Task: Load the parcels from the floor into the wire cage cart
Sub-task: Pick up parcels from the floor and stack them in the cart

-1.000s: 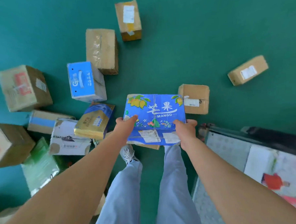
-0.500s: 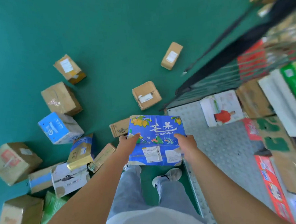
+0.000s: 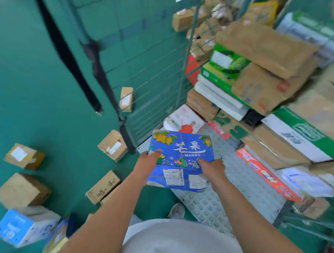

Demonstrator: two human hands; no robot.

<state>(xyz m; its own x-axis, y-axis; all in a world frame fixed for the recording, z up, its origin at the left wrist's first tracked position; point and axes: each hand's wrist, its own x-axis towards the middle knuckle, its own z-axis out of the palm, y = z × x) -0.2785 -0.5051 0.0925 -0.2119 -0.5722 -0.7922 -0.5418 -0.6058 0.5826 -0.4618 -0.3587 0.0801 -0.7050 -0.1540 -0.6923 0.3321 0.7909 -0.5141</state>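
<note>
A blue mango box with fruit pictures and a white shipping label is carried in both hands above the front edge of the wire cage cart's studded metal floor. My left hand grips its left side, thumb on top. My right hand grips its right side. The cart's green wire side panel stands just beyond the box. Stacked parcels fill the cart's right half.
Several brown parcels lie on the green floor at left, among them one by the cart's corner and one farther left. A blue and white box sits at the lower left. A black strap hangs from the cart frame.
The view has swung right from the floor pile to the cart. The mango box, held in both hands throughout, has moved over the cart's metal floor edge.
</note>
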